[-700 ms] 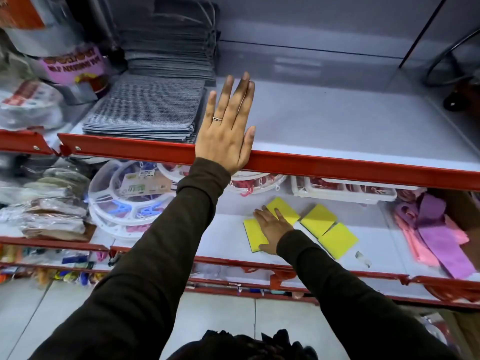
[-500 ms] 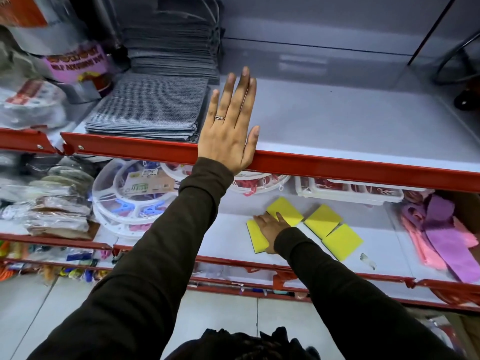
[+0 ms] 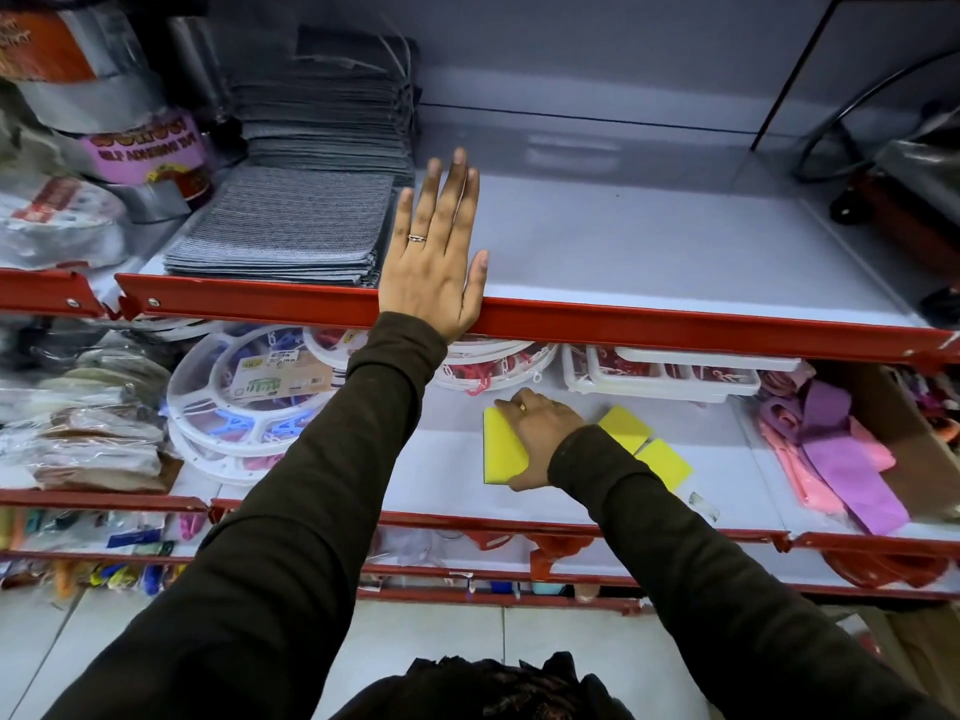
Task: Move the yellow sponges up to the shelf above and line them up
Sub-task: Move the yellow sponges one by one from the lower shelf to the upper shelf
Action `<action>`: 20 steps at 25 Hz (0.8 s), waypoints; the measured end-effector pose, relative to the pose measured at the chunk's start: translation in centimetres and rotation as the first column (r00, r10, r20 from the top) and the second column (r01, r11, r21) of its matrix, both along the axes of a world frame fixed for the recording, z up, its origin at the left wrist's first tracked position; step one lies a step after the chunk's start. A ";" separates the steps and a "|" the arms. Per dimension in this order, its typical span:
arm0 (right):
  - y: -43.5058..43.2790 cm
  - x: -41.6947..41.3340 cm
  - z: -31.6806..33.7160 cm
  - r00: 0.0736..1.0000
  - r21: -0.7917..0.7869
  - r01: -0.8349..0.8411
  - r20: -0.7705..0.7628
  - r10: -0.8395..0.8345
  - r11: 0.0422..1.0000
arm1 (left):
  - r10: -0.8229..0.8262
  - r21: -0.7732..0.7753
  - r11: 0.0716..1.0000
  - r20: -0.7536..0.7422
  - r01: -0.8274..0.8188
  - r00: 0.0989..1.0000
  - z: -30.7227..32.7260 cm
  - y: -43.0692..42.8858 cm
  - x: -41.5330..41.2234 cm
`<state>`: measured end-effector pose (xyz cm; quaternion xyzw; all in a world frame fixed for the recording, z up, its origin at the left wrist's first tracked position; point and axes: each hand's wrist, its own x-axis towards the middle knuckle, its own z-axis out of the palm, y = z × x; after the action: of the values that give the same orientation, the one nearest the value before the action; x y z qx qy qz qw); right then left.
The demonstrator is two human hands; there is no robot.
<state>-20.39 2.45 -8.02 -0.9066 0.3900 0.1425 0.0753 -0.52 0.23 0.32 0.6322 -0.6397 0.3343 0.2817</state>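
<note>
My left hand (image 3: 431,252) lies flat and open on the front of the upper white shelf (image 3: 649,252), its palm over the red edge. My right hand (image 3: 540,433) is on the lower shelf (image 3: 441,475), fingers closed around a yellow sponge (image 3: 501,449) whose edge is tipped up. Two more yellow sponges (image 3: 623,427) (image 3: 667,462) lie flat just right of that hand, touching each other. My wrist and sleeve hide part of them.
A stack of grey cloths (image 3: 280,226) sits left of my left hand, with tape rolls (image 3: 145,153) beyond. On the lower shelf are round white peg hangers (image 3: 249,392), white trays (image 3: 665,376) and pink and purple straps (image 3: 831,454). A black and red item (image 3: 893,189) occupies the upper shelf's right end.
My right hand has closed on the left sponge and tipped it up. The second sponge that lay beside it is now hidden. My left hand has stayed flat.
</note>
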 end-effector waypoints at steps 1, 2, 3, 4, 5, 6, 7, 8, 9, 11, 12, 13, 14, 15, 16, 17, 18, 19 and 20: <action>0.7 -0.2 1.2 1.000 0.001 0.007 0.014 -0.007 1.000 | 0.013 0.005 1.000 -0.005 -0.013 1.000 0.1 0.1 0.0; 1.3 -0.4 2.7 1.000 -0.002 0.017 0.023 -0.017 1.000 | 0.018 0.009 1.000 -0.009 -0.018 1.000 0.1 0.1 -0.1; 1.9 -0.7 4.2 0.999 -0.004 0.022 0.032 -0.022 1.000 | 0.018 0.007 1.000 -0.007 -0.018 1.000 0.1 0.1 -0.1; 2.4 -0.8 5.8 0.999 -0.003 0.031 0.034 -0.031 1.000 | 0.016 0.005 1.000 -0.010 -0.016 1.000 0.2 0.1 -0.1; 2.7 -1.0 7.5 0.998 0.000 0.041 0.037 -0.041 0.999 | 0.014 0.003 1.000 -0.015 -0.014 1.000 0.3 0.2 -0.1; 2.9 -1.3 9.2 0.998 0.006 0.050 0.044 -0.050 0.999 | 0.013 -0.001 1.000 -0.023 -0.013 1.000 0.3 0.2 -0.2; 3.1 -1.6 10.8 0.997 0.010 0.056 0.058 -0.057 0.998 | 0.013 -0.006 1.000 -0.031 -0.014 0.999 0.4 0.2 -0.2; 3.2 -1.9 12.4 0.995 0.008 0.064 0.078 -0.064 0.998 | 0.014 -0.010 1.000 -0.039 -0.014 0.999 0.3 0.2 -0.2; 3.2 -2.2 14.1 0.993 -0.001 0.069 0.100 -0.069 0.998 | 0.013 -0.015 1.000 -0.044 -0.014 0.999 0.3 0.2 -0.1; 2.8 -2.5 16.9 0.989 -0.028 0.072 0.131 -0.068 0.997 | 0.010 -0.022 1.000 -0.045 -0.011 0.999 0.1 0.2 -0.1; 2.3 -2.5 18.2 0.987 -0.046 0.071 0.145 -0.064 0.996 | 0.009 -0.028 1.000 -0.044 -0.010 0.999 0.1 0.2 -0.1; 1.4 -2.3 19.3 0.985 -0.066 0.074 0.164 -0.063 0.995 | 0.008 -0.037 0.999 -0.043 -0.010 0.999 0.1 0.1 0.0; 0.4 -2.0 20.2 0.981 -0.090 0.081 0.184 -0.063 0.993 | 0.007 -0.044 0.999 -0.043 -0.009 0.999 0.1 0.0 0.1; -0.9 -1.5 21.0 0.977 -0.115 0.090 0.202 -0.065 0.989 | 0.006 -0.049 0.999 -0.043 -0.008 0.999 0.1 -0.1 0.1; -2.3 -0.9 21.5 0.975 -0.139 0.100 0.213 -0.069 0.985 | 0.007 -0.053 0.999 -0.043 -0.009 0.999 0.0 -0.1 0.2; -3.9 -0.1 21.8 0.975 -0.155 0.109 0.210 -0.075 0.982 | 0.007 -0.058 0.998 -0.041 -0.009 0.999 0.0 -0.2 0.2; -5.4 0.6 21.9 0.978 -0.159 0.115 0.192 -0.084 0.981 | 0.007 -0.059 0.998 -0.038 -0.009 0.999 -0.1 -0.3 0.2; -6.8 1.4 21.9 0.982 -0.154 0.118 0.165 -0.093 0.981 | 0.007 -0.058 0.998 -0.034 -0.009 0.999 -0.1 -0.3 0.2; -7.9 2.3 21.7 0.986 -0.146 0.118 0.133 -0.098 0.982 | 0.007 -0.059 0.998 -0.030 -0.009 1.000 -0.2 -0.3 0.2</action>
<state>-18.12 -5.48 13.65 -0.8944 0.4429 0.0504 0.0372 -0.31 -0.11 0.13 0.6311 -0.6228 0.3447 0.3082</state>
